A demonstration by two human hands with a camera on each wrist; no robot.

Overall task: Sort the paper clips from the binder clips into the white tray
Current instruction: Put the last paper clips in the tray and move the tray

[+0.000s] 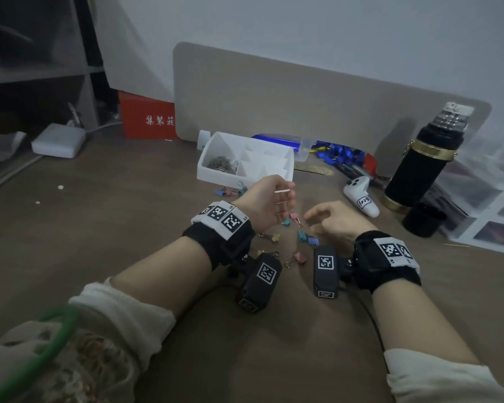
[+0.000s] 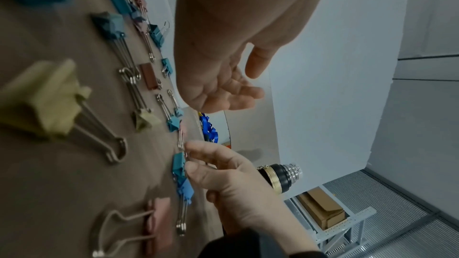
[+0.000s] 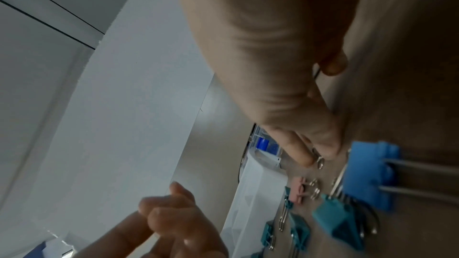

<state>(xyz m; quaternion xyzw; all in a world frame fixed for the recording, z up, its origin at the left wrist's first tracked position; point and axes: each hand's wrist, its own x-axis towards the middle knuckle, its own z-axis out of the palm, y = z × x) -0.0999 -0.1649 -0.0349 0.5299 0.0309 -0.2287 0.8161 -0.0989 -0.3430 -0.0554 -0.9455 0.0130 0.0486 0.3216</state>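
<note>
A heap of paper clips (image 1: 222, 165) already fills the white tray's (image 1: 288, 167) left compartment, while the right hand (image 1: 333, 221) pinches another among the worktop's binder clips (image 1: 298, 258); the left hand (image 1: 264, 200) hovers relaxed, empty.

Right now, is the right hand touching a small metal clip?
Touching. In the right wrist view the right hand pinches the small metal clip between its fingertips.

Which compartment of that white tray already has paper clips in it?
The left-end compartment of the white plastic tray: it holds a heap of metal paper clips; the other compartments look bare.
</note>
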